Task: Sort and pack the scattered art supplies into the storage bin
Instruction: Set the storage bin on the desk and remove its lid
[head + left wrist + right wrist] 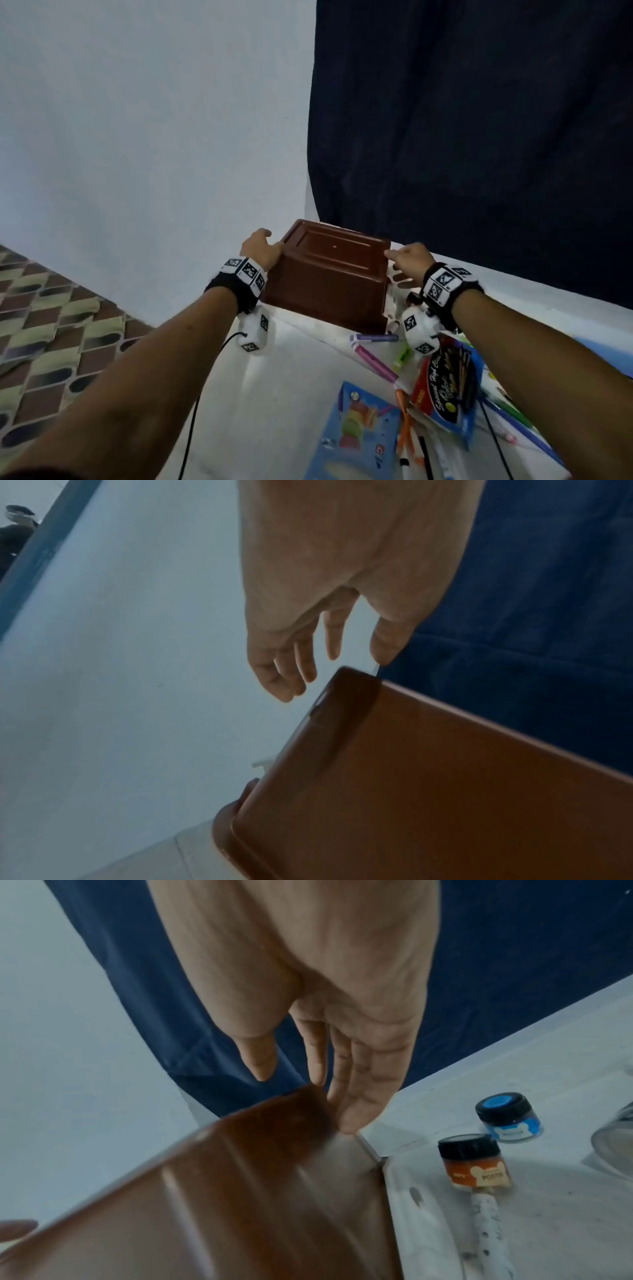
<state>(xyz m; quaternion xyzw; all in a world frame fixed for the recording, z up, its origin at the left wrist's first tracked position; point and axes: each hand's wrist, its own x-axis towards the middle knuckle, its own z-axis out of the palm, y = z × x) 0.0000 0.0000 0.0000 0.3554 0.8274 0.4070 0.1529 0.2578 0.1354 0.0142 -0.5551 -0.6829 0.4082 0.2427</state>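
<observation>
The brown plastic storage bin (329,274) stands upside down, bottom up, at the far end of the white table (281,394). My left hand (262,248) rests against its upper left corner; in the left wrist view the left hand (329,653) has loose fingers beside the bin (445,791) and curls round nothing. My right hand (407,260) lies with straight fingers along the bin's right side, also shown in the right wrist view as the right hand (318,1069) touching the bin (205,1204). Markers (373,363), a pencil pack (445,387) and a blue clay box (356,431) lie nearer me.
Right of the bin stand a blue paint jar (507,1118) and an orange paint jar (474,1164) on a white tray (411,1218), with a spattered white handle (486,1226). A dark blue curtain (479,137) hangs behind. A patterned floor (51,342) lies left of the table.
</observation>
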